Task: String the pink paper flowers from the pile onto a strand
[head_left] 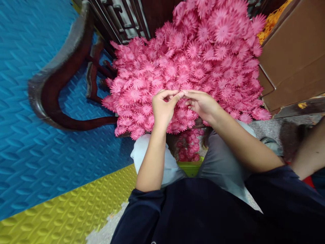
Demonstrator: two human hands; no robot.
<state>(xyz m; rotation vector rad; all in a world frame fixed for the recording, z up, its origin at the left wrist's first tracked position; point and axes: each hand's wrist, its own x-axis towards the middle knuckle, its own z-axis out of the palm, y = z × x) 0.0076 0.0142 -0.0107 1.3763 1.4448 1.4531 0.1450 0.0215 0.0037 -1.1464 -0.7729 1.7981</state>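
A broad heap of pink artificial flower heads (177,67) with thin, pointed petals lies before me. Over its front half, my left hand (162,106) has its thumb and index finger brought together in a pinch. From the other side comes my right hand (204,104), its index finger and thumb pressed close and the other fingers curled beneath. The fingertips of both hands meet above the flowers. Whatever sits between them is too small or hidden to make out.
A dark wooden curved armrest (61,57) stands left of the heap. At right are a cardboard box (294,57), orange strands (274,22) and another person's arm (312,149). More pink flowers (189,145) lie below, by a green plastic edge (189,168) between my legs.
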